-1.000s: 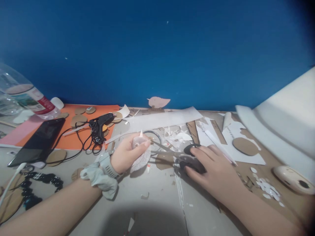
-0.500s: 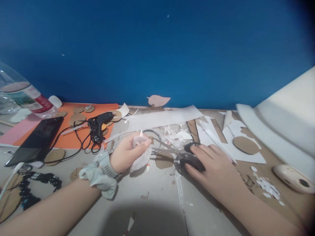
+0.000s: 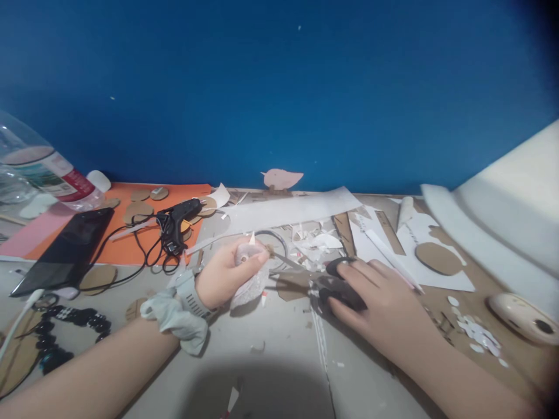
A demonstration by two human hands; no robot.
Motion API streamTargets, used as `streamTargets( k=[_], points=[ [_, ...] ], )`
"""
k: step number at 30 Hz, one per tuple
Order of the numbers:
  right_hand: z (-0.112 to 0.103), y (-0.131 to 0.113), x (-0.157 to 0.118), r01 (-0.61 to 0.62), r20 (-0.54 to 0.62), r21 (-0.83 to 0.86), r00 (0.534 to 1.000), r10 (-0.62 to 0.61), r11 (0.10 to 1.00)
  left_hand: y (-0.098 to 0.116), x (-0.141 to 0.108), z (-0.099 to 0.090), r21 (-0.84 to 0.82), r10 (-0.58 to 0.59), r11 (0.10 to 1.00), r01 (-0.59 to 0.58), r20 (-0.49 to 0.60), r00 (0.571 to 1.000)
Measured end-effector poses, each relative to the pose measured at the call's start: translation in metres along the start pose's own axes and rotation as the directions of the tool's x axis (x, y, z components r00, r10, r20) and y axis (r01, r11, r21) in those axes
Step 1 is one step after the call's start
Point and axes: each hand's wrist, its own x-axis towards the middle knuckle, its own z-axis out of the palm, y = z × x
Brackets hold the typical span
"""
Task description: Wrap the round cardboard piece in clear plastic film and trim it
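Observation:
My left hand (image 3: 231,273) is closed around a small grey-white bird figure (image 3: 251,285) with an eye and a pale pointed beak sticking up. In my right hand (image 3: 375,297) is a pair of scissors (image 3: 338,285), fingers and thumb in the black handles. Its blades are spread and point left at the bird figure, the upper tip close to my left fingertips. Whether that tip touches the figure I cannot tell. Behind the blades a brown cardboard piece (image 3: 292,287) lies on the table. A scrunchie (image 3: 179,317) and a watch band circle my left wrist.
A black glue gun (image 3: 177,224) with its cable lies on orange paper (image 3: 117,198) at the left, beside a dark phone (image 3: 65,247) and a plastic bottle (image 3: 52,169). A pink bird cutout (image 3: 282,179) stands by the blue wall. White paper circles (image 3: 478,334) lie at the right.
The scissor blades have opened wider, the lower blade swinging down. My left hand still holds the bird figure in nearly the same place.

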Motion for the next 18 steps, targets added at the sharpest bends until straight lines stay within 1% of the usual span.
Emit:
streamTargets(
  k=[7, 18],
  points=[
    [-0.0005, -0.0001, -0.0006, 0.003, -0.007, 0.01, 1.0, -0.002, 1.0, -0.0012, 0.0006, -0.0001, -0.02, 0.005, 1.0, -0.004, 0.013, 1.0],
    [0.0016, -0.0004, 0.0004, 0.014, -0.02, 0.013, 1.0, -0.014, 1.0, -0.0006, 0.0006, 0.0012, -0.067, -0.028, 0.997, 0.029, 0.006, 1.0]
  ],
)
